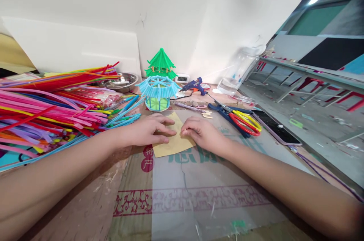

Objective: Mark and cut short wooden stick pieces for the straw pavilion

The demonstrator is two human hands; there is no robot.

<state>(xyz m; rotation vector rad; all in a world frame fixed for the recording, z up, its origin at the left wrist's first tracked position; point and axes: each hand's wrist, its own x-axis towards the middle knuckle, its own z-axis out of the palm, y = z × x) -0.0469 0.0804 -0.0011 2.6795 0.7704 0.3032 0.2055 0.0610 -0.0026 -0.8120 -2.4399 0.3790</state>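
A square of yellow paper (166,150) lies on the printed sheet in front of me. My left hand (150,129) rests palm down on the paper's left side, its fingers stretched out and apart. Over the paper's right side, my right hand (203,131) is closed, thumb and forefinger pinched together; what they hold, if anything, is too small to name. Just beyond stands a small pavilion of blue pipe cleaners (158,89) with a green body. A green tiered roof (161,62) shows behind and above it.
Bundles of colourful pipe cleaners (51,115) crowd the left, with a metal bowl (122,82) behind. A blue glue gun (195,84), short pale sticks (207,114), scissors (244,121) and a phone (275,127) lie to the right. A clear plastic jar (230,83) stands near the white backboard.
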